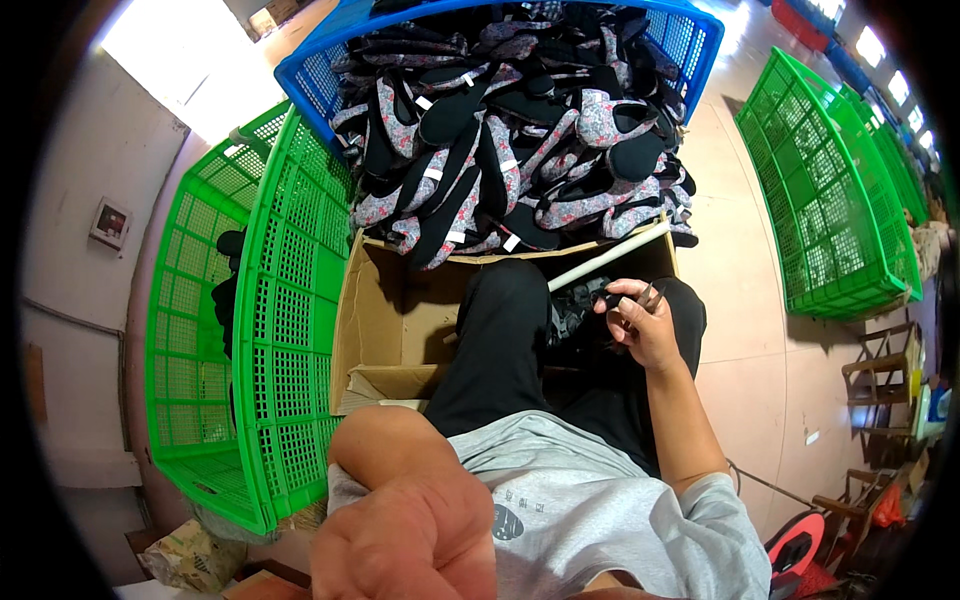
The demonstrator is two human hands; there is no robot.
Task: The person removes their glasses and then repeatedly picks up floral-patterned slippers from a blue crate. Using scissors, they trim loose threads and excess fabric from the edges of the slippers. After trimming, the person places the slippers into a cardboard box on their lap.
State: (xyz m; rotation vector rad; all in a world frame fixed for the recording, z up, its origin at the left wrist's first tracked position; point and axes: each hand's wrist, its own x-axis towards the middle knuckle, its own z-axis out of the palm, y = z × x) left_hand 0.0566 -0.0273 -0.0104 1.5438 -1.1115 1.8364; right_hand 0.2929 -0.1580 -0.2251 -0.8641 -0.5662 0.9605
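Observation:
My right hand [642,325] is raised over my right knee, its fingers curled round small dark thread snips [651,297] whose pointed tips stick out beside the fingers. Close to the camera at the lower left is my left hand [405,540], with the arm folded up; its fingers are hidden. Past my knees, a heap of cloth shoes [500,150] with a grey and red flower pattern, black soles and white tags fills a blue crate [310,75]. An open cardboard box [400,310] stands around my legs, and dark pieces [572,315] lie between my knees.
A white rod [610,255] slants across the box near my right hand. Tall green crates [290,330] stand close on my left, with dark items inside. More green crates [825,200] stand on the tiled floor at right, near wooden stools [880,380].

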